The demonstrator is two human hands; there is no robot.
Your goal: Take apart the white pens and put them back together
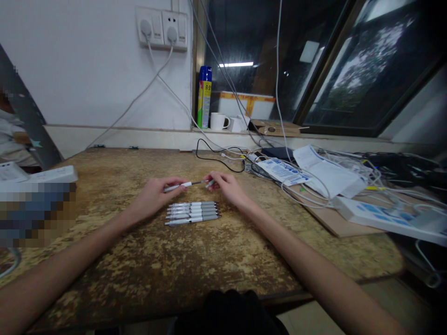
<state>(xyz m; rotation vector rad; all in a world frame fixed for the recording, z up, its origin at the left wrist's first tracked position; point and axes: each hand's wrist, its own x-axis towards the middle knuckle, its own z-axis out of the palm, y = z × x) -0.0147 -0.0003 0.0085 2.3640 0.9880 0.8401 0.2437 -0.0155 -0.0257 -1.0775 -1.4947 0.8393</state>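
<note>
My left hand (159, 193) is closed round a white pen barrel (187, 184), and a thin dark refill (198, 182) sticks out of it to the right. At the refill's far end my right hand (221, 182) pinches a small grey pen part (210, 183). Just below the hands, several white and grey pens (192, 213) lie side by side in a row on the worn wooden table (195, 270), their grey ends to the right.
Papers (328, 172), tangled cables and a white power strip (384, 216) cover the table's right side. Another power strip (52, 175) is at the left edge. A spray can (204, 97) and a white mug (218, 121) stand on the window sill.
</note>
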